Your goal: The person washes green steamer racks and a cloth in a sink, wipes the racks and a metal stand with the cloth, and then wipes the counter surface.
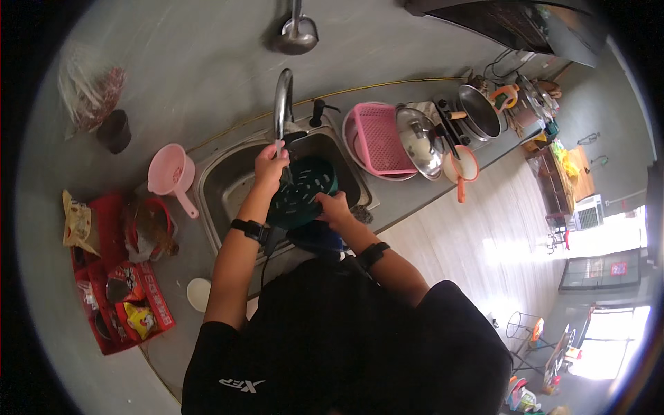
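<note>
Basket (304, 190), dark-green, round, plastic, is held in the stainless-steel sink (220, 173), presumably so drips drain. Right hand (335, 207), at 4 o'clock, is closed on its rim, likely for steadiness. Left hand (270, 168), at 10 o'clock, has fingers curled round the outlet of the curved chrome faucet (282, 104), probably for control. Basket wall: dark, broken by pale, elongated slots. Surface (415, 204), 3 o'clock: beyond sink.

Glossy metal faucet (283, 104), satin-looking metal sink (238, 187), plastic green basket (304, 192), plastic pink basket (384, 142) at right, mirror-shiny metal lid (417, 140), smooth plastic pink dipper (170, 169) at left, polished metal ladle (298, 40) far, matt cloth shirt (346, 332) near.
</note>
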The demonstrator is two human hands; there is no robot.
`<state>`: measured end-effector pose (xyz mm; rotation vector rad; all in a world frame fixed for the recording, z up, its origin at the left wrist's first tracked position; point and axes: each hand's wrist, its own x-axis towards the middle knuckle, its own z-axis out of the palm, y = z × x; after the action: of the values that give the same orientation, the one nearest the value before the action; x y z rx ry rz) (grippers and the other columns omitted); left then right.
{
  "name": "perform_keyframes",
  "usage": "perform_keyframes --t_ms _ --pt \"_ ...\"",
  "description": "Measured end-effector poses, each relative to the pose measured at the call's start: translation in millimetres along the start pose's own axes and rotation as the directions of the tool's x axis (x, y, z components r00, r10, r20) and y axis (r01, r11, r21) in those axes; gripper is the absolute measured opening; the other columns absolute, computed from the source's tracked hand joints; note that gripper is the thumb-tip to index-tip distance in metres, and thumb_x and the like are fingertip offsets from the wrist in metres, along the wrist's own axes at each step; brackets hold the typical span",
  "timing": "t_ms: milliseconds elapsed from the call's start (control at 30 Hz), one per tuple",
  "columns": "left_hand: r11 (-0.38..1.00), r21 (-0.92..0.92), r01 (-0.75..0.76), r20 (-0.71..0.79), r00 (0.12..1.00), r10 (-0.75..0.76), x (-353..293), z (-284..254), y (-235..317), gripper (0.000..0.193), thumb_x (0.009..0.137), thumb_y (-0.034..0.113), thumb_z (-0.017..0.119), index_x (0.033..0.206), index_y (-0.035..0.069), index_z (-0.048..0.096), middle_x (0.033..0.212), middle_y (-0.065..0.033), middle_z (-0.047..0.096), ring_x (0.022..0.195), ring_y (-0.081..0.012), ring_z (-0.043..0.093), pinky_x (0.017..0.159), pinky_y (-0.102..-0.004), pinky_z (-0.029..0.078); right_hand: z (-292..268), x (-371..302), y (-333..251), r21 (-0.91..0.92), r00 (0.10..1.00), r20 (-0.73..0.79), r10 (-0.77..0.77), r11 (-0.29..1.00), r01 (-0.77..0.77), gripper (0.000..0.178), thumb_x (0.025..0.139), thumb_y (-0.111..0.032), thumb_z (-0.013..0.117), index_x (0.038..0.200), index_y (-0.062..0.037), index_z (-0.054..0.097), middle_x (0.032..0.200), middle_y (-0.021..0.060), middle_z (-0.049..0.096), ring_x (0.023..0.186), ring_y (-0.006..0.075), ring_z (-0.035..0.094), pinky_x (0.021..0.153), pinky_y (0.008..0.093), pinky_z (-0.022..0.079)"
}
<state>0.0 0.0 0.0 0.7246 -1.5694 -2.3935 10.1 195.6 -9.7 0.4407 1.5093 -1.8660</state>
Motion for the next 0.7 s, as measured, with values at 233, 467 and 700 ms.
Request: perform_keyframes --t_ms 233,467,700 --pt "0.960 -0.176 -0.216 0.026 0.974 0.224 13 4 -17 0.046 0.068 -0.022 0.051 0.111 -0.006 0.059 0.110 -0.0101 0.062 0.110 -0.0200 0.058 0.095 -0.0265 0.046 6 -17 -13 -0.102 0.985 -0.169 -0.027 0.995 0.010 0.065 0.073 -0.008 0.069 0.123 0.0026 0.028 0.098 0.0177 0.051 0.079 0.0287 0.063 0.062 0.0427 0.058" --pt "0.969 0.146 -0.198 0.103 0.977 0.184 -1 2 -24 0.030 0.077 -0.019 0.045 0.098 -0.005 0.061 0.122 -0.0192 0.059 0.109 -0.0225 0.060 0.097 -0.0306 0.044 -6 8 5 -0.122 0.984 -0.175 -0.022 0.993 0.001 0.061 0.072 -0.010 0.070 0.118 0.0005 0.031 0.102 0.0180 0.053 0.085 0.0293 0.063 0.065 0.0450 0.059" --pt "0.889 0.303 -0.343 0.315 0.916 0.246 -24 -4 -4 0.035 0.076 -0.014 0.039 0.099 -0.005 0.063 0.121 -0.0181 0.060 0.109 -0.0224 0.059 0.096 -0.0310 0.043 2 2 0 -0.185 0.988 -0.149 -0.035 0.983 0.007 0.064 0.072 -0.015 0.072 0.119 0.0005 0.031 0.101 0.0171 0.052 0.087 0.0289 0.062 0.064 0.0443 0.058"
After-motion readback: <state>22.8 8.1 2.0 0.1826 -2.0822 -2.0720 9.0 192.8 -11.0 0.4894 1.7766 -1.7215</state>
